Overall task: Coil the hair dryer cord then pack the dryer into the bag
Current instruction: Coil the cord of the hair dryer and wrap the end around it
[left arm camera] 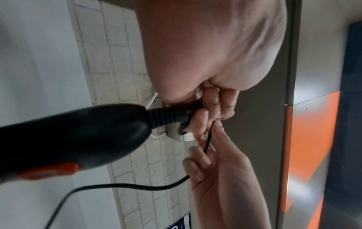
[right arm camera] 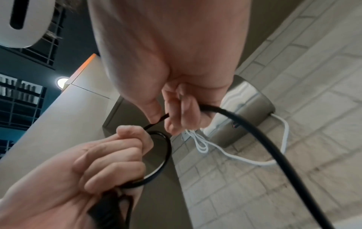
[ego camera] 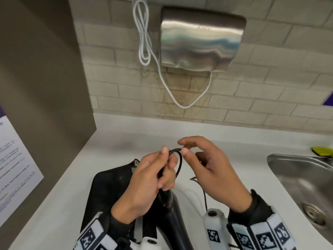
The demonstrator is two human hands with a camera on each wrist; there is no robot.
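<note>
A black hair dryer [ego camera: 170, 212] with a red switch hangs below my left hand [ego camera: 153, 174], handle end up; it fills the left of the left wrist view [left arm camera: 74, 136]. My left hand grips the ribbed base of its black cord [ego camera: 178, 159] and a small loop of it [right arm camera: 164, 158]. My right hand [ego camera: 203, 159] pinches the cord just past the loop between thumb and forefinger; the rest of the cord [right arm camera: 264, 139] trails down under the palm. A black bag [ego camera: 111, 192] lies on the white counter [ego camera: 54, 213] beneath my left forearm.
A steel sink [ego camera: 302, 181] with a drain sits at the right, a yellow-green sponge [ego camera: 322, 151] behind it. A steel hand dryer [ego camera: 201, 38] with a white cable [ego camera: 144, 42] hangs on the tiled wall. A brown partition [ego camera: 45, 78] with a notice stands at the left.
</note>
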